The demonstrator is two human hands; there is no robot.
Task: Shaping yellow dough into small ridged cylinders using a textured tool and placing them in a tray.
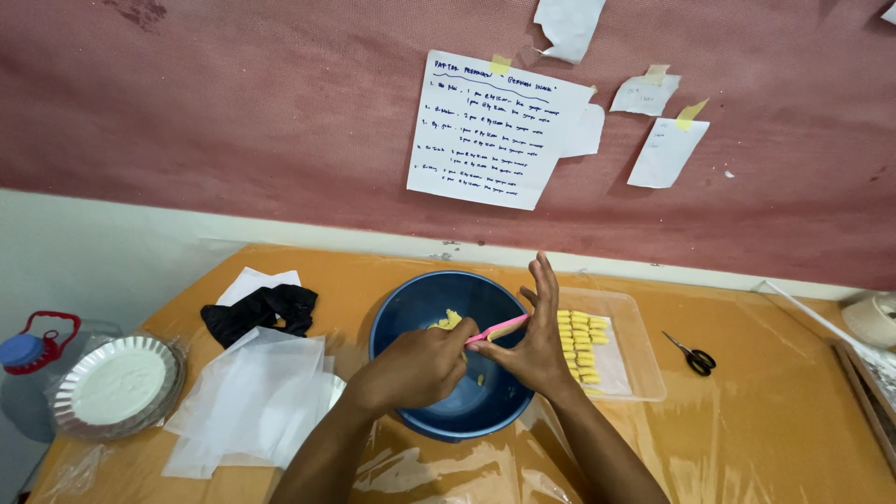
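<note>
Yellow dough is being portioned, by my reading. Left hand (pixel 415 366), fingers curled shut, grips a thin pink plastic scraper (pixel 497 329) over the round blue plastic bowl (pixel 397 322) near the desk's front edge. Right hand (pixel 534 343), fingers spread upright, touches the tip. Beyond it, the clear tray (pixel 644 359) holds rowed yellow dough pieces (pixel 581 343); next move needs careful transfer there.

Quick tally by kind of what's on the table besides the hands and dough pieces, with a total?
Blue bowl: 1
Pink tool, held in the left hand against the right hand: 1
Clear tray: 1
Scissors: 1
Foil pan stack: 1
Black cloth: 1
Tape roll: 1
Total: 7
</note>
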